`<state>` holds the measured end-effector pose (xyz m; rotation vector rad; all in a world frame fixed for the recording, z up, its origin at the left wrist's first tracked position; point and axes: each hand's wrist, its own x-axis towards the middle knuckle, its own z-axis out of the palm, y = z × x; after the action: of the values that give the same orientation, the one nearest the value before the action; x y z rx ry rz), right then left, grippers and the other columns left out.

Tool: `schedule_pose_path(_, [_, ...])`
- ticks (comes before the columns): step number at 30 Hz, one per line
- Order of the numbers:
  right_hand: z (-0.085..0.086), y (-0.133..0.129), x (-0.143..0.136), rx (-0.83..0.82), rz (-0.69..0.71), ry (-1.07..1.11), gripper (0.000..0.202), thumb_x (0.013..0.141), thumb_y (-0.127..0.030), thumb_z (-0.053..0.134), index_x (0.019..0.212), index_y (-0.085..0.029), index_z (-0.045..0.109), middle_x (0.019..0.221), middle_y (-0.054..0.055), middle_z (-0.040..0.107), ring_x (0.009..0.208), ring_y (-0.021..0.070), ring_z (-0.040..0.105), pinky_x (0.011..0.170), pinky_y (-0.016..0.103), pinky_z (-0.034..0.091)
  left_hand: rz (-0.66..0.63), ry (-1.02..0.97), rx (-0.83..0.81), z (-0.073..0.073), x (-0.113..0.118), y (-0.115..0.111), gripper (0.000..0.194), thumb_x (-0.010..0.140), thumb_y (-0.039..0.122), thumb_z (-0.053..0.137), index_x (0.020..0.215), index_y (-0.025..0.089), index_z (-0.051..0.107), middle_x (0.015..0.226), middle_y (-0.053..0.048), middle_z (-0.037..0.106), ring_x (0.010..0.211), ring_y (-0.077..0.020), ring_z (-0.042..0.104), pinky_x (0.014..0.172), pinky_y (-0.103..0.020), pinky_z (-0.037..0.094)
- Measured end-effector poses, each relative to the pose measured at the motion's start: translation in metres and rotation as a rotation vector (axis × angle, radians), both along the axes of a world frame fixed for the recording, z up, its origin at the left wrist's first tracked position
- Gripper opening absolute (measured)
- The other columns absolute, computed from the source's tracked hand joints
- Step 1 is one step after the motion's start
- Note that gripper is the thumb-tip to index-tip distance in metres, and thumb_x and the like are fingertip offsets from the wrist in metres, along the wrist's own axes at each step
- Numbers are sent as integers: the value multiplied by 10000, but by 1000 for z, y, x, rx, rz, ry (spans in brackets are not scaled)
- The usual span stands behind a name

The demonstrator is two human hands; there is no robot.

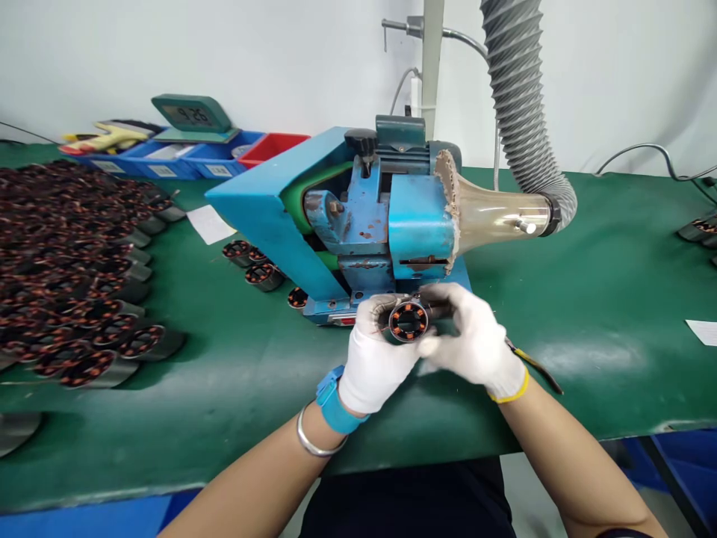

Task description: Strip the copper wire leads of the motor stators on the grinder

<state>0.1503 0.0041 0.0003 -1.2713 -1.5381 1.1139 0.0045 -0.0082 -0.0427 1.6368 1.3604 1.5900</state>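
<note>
A motor stator [408,321], a metal ring with orange copper windings inside, is held in front of the blue belt grinder [420,217]. My left hand [378,355], in a white glove, is wrapped around its left side and underside. From the right, my gloved right hand [470,332] closes on the stator, with the thumb at its lower right and the fingers at its upper edge. That hand is slightly blurred, and part of its grip is hidden. Close to my right wrist lie yellow-handled pliers [535,366].
Many stators [84,276] crowd the left of the green table [224,418]. A few more stators [263,276] stand beside the grinder. Blue bins [162,161], a red bin [274,147] and a digital clock [193,116] line the back. A grey hose [518,97] joins the grinder's funnel.
</note>
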Motion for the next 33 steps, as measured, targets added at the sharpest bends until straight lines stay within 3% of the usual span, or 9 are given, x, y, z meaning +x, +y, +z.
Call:
schedule_pose_path(3, [-1, -10, -15, -9, 16, -114, 629, 547, -332, 809, 1141, -239, 623, 1123, 63, 639, 980, 261, 619, 897, 435, 511, 66, -10, -38, 5, -1, 3, 570, 526, 338, 838, 963, 198, 499, 864, -18, 654, 781, -191, 659, 727, -340, 556])
schedule_pose_path(6, [-4, -10, -21, -31, -15, -6, 566, 642, -376, 742, 1166, -204, 615, 1100, 76, 648, 966, 251, 619, 896, 435, 507, 101, -52, -64, 10, 1, 9, 626, 497, 381, 841, 1001, 183, 527, 907, -34, 673, 830, -208, 662, 775, -358, 551])
schedule_pose_path(10, [-3, 2, -20, -22, -22, 185, 535, 666, -385, 729, 1140, -162, 621, 1046, 74, 662, 941, 228, 617, 873, 380, 509, 126, -8, -103, 20, 9, 20, 549, 493, 338, 833, 956, 177, 585, 883, -38, 694, 826, -222, 664, 781, -363, 544])
schedule_pose_path(13, [0, 8, -17, -49, 2, 291, 502, 685, -356, 726, 1130, -148, 621, 874, 27, 651, 800, 170, 596, 769, 310, 513, 134, 41, -93, 29, 13, 27, 466, 512, 307, 807, 912, 190, 597, 848, -28, 701, 794, -222, 667, 736, -347, 537])
schedule_pose_path(16, [2, 11, -16, -62, -10, 292, 451, 698, -359, 725, 1079, -133, 641, 615, -55, 481, 585, 93, 445, 579, 235, 434, 149, 107, -75, 35, 15, 30, 413, 530, 283, 784, 883, 197, 588, 832, -25, 699, 782, -223, 665, 706, -332, 524])
schedule_pose_path(18, [3, 11, -15, -61, -18, 287, 431, 703, -368, 720, 1053, -127, 650, 564, -77, 385, 536, 73, 351, 510, 215, 359, 158, 137, -64, 37, 16, 31, 399, 535, 281, 776, 871, 199, 577, 822, -25, 692, 769, -220, 660, 699, -328, 519])
schedule_pose_path(26, [7, 13, -10, -38, -11, 295, 425, 714, -384, 692, 1039, -113, 652, 577, -70, 390, 569, 82, 356, 553, 225, 366, 183, 148, -27, 38, 23, 33, 370, 546, 265, 768, 849, 209, 563, 798, 5, 680, 756, -187, 656, 701, -288, 519])
schedule_pose_path(33, [6, 9, -9, -61, -1, 293, 454, 688, -390, 685, 1059, -131, 650, 619, -47, 451, 608, 108, 420, 603, 260, 421, 225, 138, 27, 25, 23, 30, 434, 544, 285, 788, 906, 201, 563, 809, -1, 661, 744, -178, 637, 700, -296, 516])
